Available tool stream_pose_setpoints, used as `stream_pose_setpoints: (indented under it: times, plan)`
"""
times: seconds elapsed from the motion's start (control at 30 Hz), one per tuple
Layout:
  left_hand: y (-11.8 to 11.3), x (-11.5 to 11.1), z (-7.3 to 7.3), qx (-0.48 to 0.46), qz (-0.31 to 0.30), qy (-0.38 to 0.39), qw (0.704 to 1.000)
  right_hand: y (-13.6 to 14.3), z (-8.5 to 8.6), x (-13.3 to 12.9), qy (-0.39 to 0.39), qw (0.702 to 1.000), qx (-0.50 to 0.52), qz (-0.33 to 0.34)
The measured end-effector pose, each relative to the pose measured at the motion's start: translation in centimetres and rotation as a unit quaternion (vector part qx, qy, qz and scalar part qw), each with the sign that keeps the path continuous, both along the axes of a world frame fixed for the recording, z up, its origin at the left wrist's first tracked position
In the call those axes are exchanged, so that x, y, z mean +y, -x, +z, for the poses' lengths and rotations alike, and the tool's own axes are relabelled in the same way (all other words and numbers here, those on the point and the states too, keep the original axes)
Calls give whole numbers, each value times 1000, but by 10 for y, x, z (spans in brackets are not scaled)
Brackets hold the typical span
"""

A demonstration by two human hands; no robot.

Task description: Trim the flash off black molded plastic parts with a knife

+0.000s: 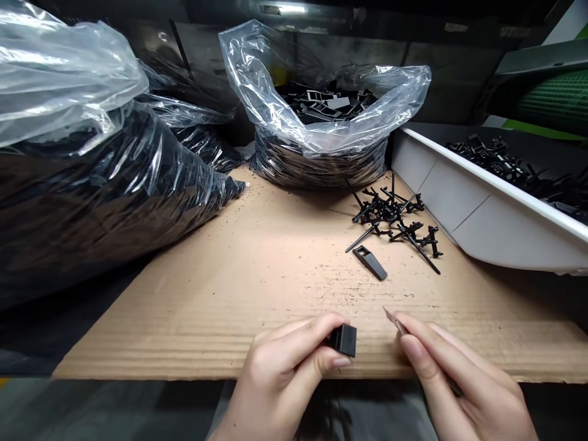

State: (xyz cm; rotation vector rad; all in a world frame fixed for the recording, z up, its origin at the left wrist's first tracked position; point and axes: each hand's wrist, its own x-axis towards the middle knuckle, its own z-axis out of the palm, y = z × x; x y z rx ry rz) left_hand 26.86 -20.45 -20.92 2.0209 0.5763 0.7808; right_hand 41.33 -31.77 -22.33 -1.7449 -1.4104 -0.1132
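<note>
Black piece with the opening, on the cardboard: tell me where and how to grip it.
I'd pinch the black piece across its long edges at the solid near end, coming from above on the near side; its far end has the opening, and thin black parts lie just beyond.

Before me I see a sheet of cardboard (pixel 257 263) sprinkled with dark crumbs, with a big clear plastic bag (pixel 68 79) full of dark pieces slumped over its left side and another bag (pixel 202 138) behind that one. At the back I have an open bag (pixel 321 139) heaped with black plastic parts, its clear rim flared wide. Over on my right, a white tray (pixel 459 202) holds more black pieces, just beside a loose tangle of thin black sticks (pixel 384 209).
</note>
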Motion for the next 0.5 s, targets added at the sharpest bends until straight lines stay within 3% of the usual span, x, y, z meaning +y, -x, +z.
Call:
stream_pose_setpoints:
  times: [0.13,0.5]
  plan:
    - [-1,1,-1,-2,-7,-18,1000,5,6,5,37,994,90,41]
    - [0,1,-4,-25,-24,-36,999,13,7,15,54,989,119,76]
